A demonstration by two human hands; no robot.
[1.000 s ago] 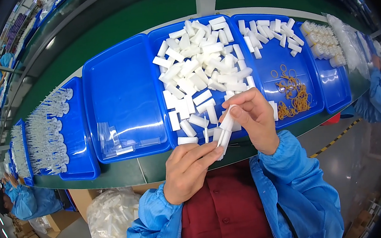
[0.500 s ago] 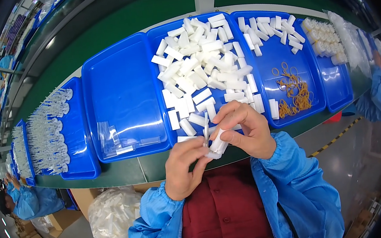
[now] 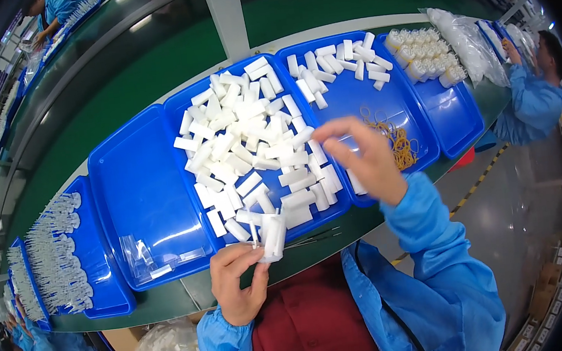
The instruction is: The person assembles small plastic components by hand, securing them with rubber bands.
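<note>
My left hand [image 3: 239, 283] pinches a small white plastic holder with a thin upright prong; a white block [image 3: 273, 234] stands in or against it, and how they join I cannot make out. This sits over the near edge of a blue tray [image 3: 339, 212] heaped with white blocks [image 3: 225, 130]. At that tray's right side reaches my right hand [image 3: 370, 159], thumb and forefinger apart. Its forefinger tip meets the end of a loose white block [image 3: 302, 137], seemingly without a grip on it.
Right of the heap, a blue tray [image 3: 339, 108] holds more blocks and tan rubber bands [image 3: 401, 146]. Leftward, another tray [image 3: 149, 189] has clear plastic pieces [image 3: 139, 255]; beyond stand rows of clear spiky parts [image 3: 57, 261]. Thin dark tools [image 3: 315, 238] lie at the table edge. A co-worker [image 3: 536, 90] is far right.
My right hand has left the holder and moved up and right to the blocks. My left hand keeps the holder, now with its fingers below it. The whole view has shifted.
</note>
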